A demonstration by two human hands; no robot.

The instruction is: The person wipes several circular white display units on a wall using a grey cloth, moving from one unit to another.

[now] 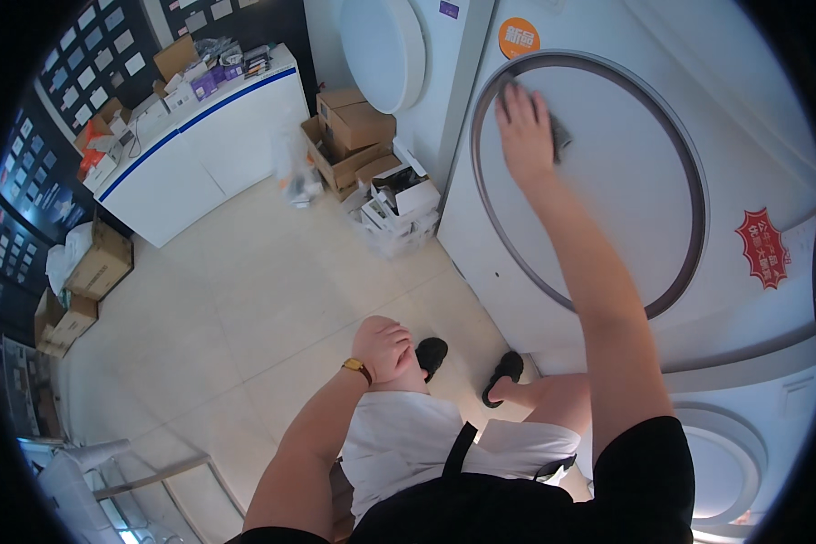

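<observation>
My right hand lies flat over a dark grey cloth, pressing it to a large round white panel near its upper left rim. Most of the cloth is hidden beneath the fingers and palm. A grey ring frames this panel, which is set in a white display wall. Lower down, my left hand rests on my bent knee with nothing in it, its fingers loosely draped. A wristwatch with a dark strap is on that wrist.
An orange round sticker and a red starburst sticker bear writing. Cardboard boxes and an open white box stand on the floor. A white counter holds small boxes. More cartons sit left; a metal-framed stand is lower left.
</observation>
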